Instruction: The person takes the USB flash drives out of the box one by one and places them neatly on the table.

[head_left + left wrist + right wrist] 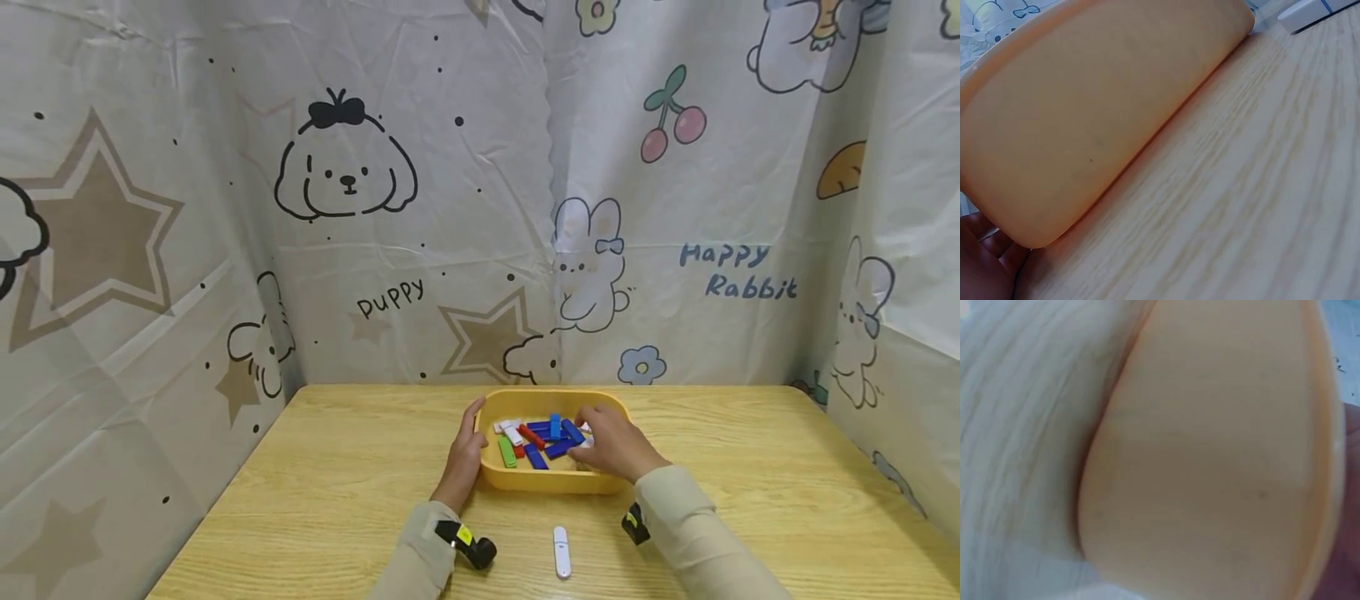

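A yellow plastic bin [555, 481] stands on the table and holds several small flat sticks in blue, red, white and green. My left hand [462, 460] grips the bin's left side, with the thumb bent over the rim. Over the right rim, my right hand [618, 443] reaches inside, thumb and index finger apart above some white pieces. Its other fingers are hidden. Nearest to it lies a blue stick [573, 431]. The green stick [507, 452] is at the left end, beside a red one [532, 437]. Both wrist views mostly show the bin's outer wall [1097, 125].
On the wooden table [337, 492], in front of the bin, lies a white capped stick [562, 552] resembling a USB flash drive. A printed curtain [450, 208] hangs behind the table and along both sides.
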